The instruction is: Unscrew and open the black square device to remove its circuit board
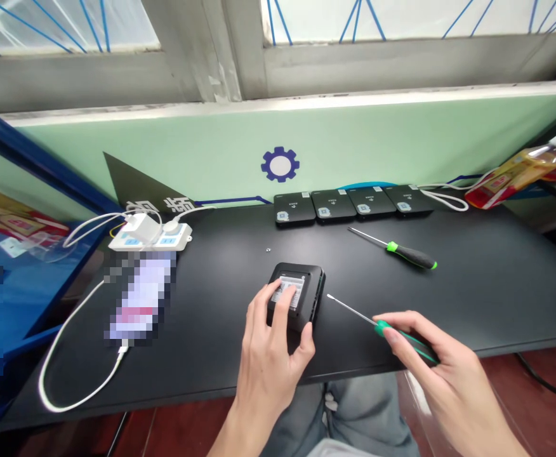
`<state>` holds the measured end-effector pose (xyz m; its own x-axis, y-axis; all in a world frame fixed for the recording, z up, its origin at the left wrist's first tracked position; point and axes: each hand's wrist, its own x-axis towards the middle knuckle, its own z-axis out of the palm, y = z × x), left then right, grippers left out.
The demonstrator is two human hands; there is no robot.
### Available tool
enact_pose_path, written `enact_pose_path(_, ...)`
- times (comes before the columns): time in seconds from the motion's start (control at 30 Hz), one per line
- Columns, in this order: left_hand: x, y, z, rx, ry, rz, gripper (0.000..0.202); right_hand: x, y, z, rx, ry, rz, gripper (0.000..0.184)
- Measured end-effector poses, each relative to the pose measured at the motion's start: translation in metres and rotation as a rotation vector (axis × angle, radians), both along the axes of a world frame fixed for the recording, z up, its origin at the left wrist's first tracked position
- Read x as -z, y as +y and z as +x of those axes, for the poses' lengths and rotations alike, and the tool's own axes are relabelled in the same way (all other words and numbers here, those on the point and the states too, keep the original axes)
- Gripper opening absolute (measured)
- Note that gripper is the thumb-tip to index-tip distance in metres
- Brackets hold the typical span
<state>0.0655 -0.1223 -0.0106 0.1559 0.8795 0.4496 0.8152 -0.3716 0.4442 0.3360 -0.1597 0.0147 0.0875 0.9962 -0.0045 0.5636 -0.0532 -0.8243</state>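
Pressing the left hand [278,324] down on a square black device [297,274], fingers spread across its white label, thumb braced against the lower right side. Device is sitting flat on the black counter [478,298], label up, at about 6 o'clock from the counter's middle. The right hand [430,362] is pinching a green-handled screwdriver [392,331] between thumb and fingers, shaft pointing toward 9 o'clock, tip just beside the device's right edge; contact is not visible. A second screwdriver [411,255], green and black, is lying at 1 o'clock from the device, well apart from both hands. Four black units [354,204] are lined up along the back of the counter at 12 to 1 o'clock. A tiny metal speck [268,249] is lying at 12 o'clock, too small to identify. A white power strip [149,238] is sitting at 10 o'clock, and a white cable [63,381] is curving into a pixelated phone [139,298] at 9 o'clock.
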Motion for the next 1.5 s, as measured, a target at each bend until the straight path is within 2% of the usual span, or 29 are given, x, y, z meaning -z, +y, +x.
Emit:
enact_pose_path(0.13,0.000,0.011,-0.009,0.085,0.092,-0.010,0.050,0.001,-0.005,0.015,0.006,-0.009,-0.003,0.038)
enact_pose_path(0.33,-0.009,0.036,-0.041,0.449,0.233,0.027,0.062,0.009,0.000,0.021,0.025,-0.031,-0.006,0.043)
enact_pose_path(0.4,-0.015,0.037,-0.051,0.494,0.214,-0.003,0.070,0.013,0.002,0.022,0.040,-0.034,-0.002,0.045)
enact_pose_path(0.43,-0.018,0.035,-0.052,0.453,0.182,-0.024,0.071,0.015,0.003,0.022,0.046,-0.034,0.001,0.045)
enact_pose_path(0.53,-0.018,0.021,-0.039,0.148,0.036,-0.097,0.068,0.018,0.006,0.021,0.054,-0.035,0.009,0.046)
enact_pose_path(0.67,-0.003,0.003,0.001,-0.077,-0.025,-0.098,0.083,0.018,0.008,0.016,0.034,-0.042,0.011,0.046)
enact_pose_path(0.77,0.004,-0.001,0.019,-0.192,-0.041,-0.041,0.086,0.013,0.009,0.012,0.007,-0.047,0.015,0.046)
enact_pose_path(0.93,0.002,-0.001,0.016,-0.209,0.012,0.008,0.081,0.002,0.007,0.002,-0.030,-0.045,0.009,0.046)
enact_pose_path(1.1,-0.006,0.001,0.016,-0.189,-0.022,0.016,0.085,-0.005,0.009,-0.006,-0.051,-0.041,-0.024,0.041)
enact_pose_path(1.5,-0.008,0.006,0.017,-0.205,-0.018,0.011,0.085,-0.016,0.015,0.005,-0.142,-0.116,-0.043,0.037)
